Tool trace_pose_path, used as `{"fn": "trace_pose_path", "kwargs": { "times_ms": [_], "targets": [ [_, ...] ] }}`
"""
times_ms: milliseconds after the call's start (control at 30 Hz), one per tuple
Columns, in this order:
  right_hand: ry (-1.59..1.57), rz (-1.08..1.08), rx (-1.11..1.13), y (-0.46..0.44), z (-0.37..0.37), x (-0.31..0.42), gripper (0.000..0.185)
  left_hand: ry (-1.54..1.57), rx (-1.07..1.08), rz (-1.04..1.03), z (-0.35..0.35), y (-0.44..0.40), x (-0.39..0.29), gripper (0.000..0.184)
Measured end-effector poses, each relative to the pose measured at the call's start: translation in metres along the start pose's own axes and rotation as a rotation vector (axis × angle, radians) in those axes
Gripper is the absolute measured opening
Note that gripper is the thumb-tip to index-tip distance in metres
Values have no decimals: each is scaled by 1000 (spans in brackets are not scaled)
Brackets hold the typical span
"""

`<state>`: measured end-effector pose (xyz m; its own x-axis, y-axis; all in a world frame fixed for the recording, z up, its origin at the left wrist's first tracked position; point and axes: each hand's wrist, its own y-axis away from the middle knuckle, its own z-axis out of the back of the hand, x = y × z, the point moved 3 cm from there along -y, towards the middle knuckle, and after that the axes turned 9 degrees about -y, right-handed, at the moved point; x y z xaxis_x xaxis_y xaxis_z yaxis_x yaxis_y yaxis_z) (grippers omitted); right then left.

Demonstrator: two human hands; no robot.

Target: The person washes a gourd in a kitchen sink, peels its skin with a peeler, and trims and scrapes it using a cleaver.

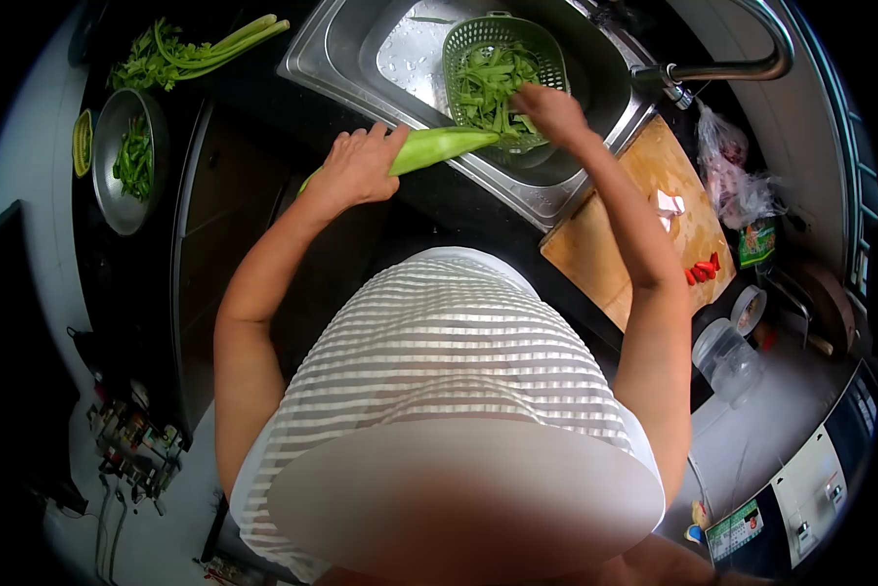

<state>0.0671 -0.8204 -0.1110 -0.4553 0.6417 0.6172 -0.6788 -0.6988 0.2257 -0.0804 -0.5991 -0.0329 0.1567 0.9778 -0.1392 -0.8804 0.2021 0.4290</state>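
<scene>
Black worktop (249, 88) surrounds a stainless-steel sink (522, 200), which lies ahead of the person, and a wooden chopping board (595, 239) sits at the sink's right side. Over to the left stands a metal bowl (126, 211) with cut green pieces inside. Next in size, a green perforated colander (451, 73) rests within the sink, and a long pale-green vegetable (444, 148) slants across the sink's front rim, its far end by the colander's near edge; whether the two touch is hard to tell. The left hand (361, 168) has its fingers wrapped over the vegetable's nearer part, a firm overhand hold. The right hand (553, 115) is over the colander's right side with its fingers curled; blur hides whether they grip anything. Smaller again are the leafy green strips (493, 83) heaped in the colander, and smallest the red pieces (703, 269) on the board. Good handling here would mean bracing the vegetable without squeezing it, turning it by the wrist, holding its far end above the colander so loose bits fall inside, and moving the right hand lightly, clear of the left fingers.
</scene>
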Motion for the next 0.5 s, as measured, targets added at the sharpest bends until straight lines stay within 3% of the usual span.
{"fn": "trace_pose_path", "kwargs": {
  "times_ms": [33,100,200,233,300,333,367,400,500],
  "targets": [
    [-198,58,36,-5,-9,25,24,-11,0,-3,-1,0,-2,54],
    [-300,225,70,-12,-31,70,26,-26,0,0,0,-1,-4,52],
    [-197,386,101,-6,-48,77,27,-37,28,10,-2,1,-3,50],
    [-185,333,97,-3,-43,59,25,-27,30,17,-4,1,-3,50],
    [140,256,199,4,-42,3,17,-16,22,22,-5,1,-2,50],
    [284,110,336,14,-31,-24,17,-6,-27,19,-3,3,-1,46],
    [339,23,270,26,-27,-63,18,7,-72,14,-2,4,-1,42],
    [507,-90,349,34,-7,-71,18,11,-76,11,-2,3,2,42],
    [426,-6,76,16,-3,-49,19,-40,-94,18,-6,8,2,47]
  ]
}}
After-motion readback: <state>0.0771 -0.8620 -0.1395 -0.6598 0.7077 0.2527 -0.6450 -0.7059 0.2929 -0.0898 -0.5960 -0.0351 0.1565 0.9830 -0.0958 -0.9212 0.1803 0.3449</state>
